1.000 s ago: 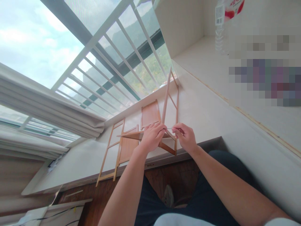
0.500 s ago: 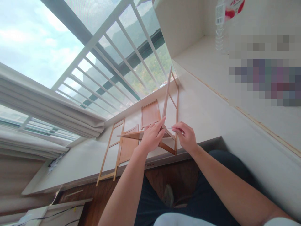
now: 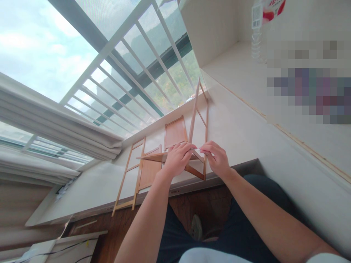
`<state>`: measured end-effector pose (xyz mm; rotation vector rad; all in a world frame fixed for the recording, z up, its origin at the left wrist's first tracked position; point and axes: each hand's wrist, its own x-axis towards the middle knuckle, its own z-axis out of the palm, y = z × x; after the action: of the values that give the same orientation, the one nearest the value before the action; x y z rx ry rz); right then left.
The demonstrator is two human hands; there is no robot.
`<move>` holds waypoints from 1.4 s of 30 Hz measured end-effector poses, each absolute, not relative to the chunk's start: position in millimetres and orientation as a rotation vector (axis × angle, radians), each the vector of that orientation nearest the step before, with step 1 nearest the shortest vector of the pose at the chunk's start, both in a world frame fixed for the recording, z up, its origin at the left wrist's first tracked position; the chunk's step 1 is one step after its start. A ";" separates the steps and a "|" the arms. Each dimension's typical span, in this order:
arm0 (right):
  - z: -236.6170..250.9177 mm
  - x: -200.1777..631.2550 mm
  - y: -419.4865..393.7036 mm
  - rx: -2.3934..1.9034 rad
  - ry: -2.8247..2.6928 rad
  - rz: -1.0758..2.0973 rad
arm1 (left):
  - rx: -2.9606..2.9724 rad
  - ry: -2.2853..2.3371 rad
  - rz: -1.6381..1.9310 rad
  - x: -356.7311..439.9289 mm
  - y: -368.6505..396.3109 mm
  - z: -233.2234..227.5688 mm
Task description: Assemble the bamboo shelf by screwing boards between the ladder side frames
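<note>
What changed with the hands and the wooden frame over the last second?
The left hand raised a finger along the upright wooden frame half a second ago, then curled it back down onto the frame's lower joint. The right hand kept pinching a thin pin-like piece at that joint. The ladder-like frame and flat panels on the ledge did not move.
</note>
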<state>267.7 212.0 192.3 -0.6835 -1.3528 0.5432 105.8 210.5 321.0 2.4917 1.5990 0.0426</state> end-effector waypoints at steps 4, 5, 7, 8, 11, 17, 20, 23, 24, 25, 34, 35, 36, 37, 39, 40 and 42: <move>193.5 267.5 212.1 -0.697 -1.362 0.526 | 2.500 1.596 0.030 106.1 210.9 320.7; 193.8 267.2 212.1 -0.699 -1.360 0.520 | 2.501 1.598 0.025 106.3 211.0 320.7; 194.3 266.6 212.0 -0.700 -1.357 0.509 | 2.503 1.598 0.018 106.8 211.3 320.7; 194.5 266.4 211.9 -0.698 -1.355 0.504 | 2.503 1.599 0.016 106.9 211.4 320.7; 195.5 266.0 211.6 -0.688 -1.352 0.499 | 2.498 1.598 0.018 107.1 211.3 320.4; 196.6 264.9 211.0 -0.698 -1.319 0.549 | 2.493 1.605 0.025 106.4 211.3 321.3; 195.9 264.1 210.7 -0.715 -1.319 0.596 | 2.484 1.614 0.017 106.2 211.5 322.8; 195.0 262.9 210.2 -0.749 -1.314 0.629 | 2.466 1.627 0.003 105.5 211.6 323.7; 194.7 262.5 210.0 -0.759 -1.311 0.637 | 2.465 1.630 0.003 105.2 211.6 323.7; 194.3 262.1 209.7 -0.770 -1.310 0.645 | 2.466 1.633 0.005 104.8 211.5 323.5; 195.3 261.9 207.7 -0.815 -1.297 0.722 | 2.475 1.640 0.004 104.2 211.2 321.9; 195.6 261.7 207.6 -0.817 -1.288 0.738 | 2.477 1.636 0.005 104.0 211.3 321.7; 195.8 261.4 207.5 -0.819 -1.279 0.754 | 2.479 1.632 0.006 103.8 211.3 321.5; 195.9 261.1 207.3 -0.821 -1.271 0.772 | 2.480 1.629 0.006 103.6 211.4 321.4; 196.1 260.5 207.0 -0.824 -1.254 0.806 | 2.479 1.628 0.008 103.4 211.4 321.3; 196.3 260.3 206.9 -0.823 -1.245 0.823 | 2.474 1.631 0.008 103.5 211.4 321.4; 197.1 260.3 206.6 -0.812 -1.220 0.865 | 2.459 1.640 0.006 104.3 211.2 322.1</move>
<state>260.3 206.6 197.1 -0.8120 -1.2197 0.8648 104.3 211.2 322.1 2.4590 1.6395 0.0061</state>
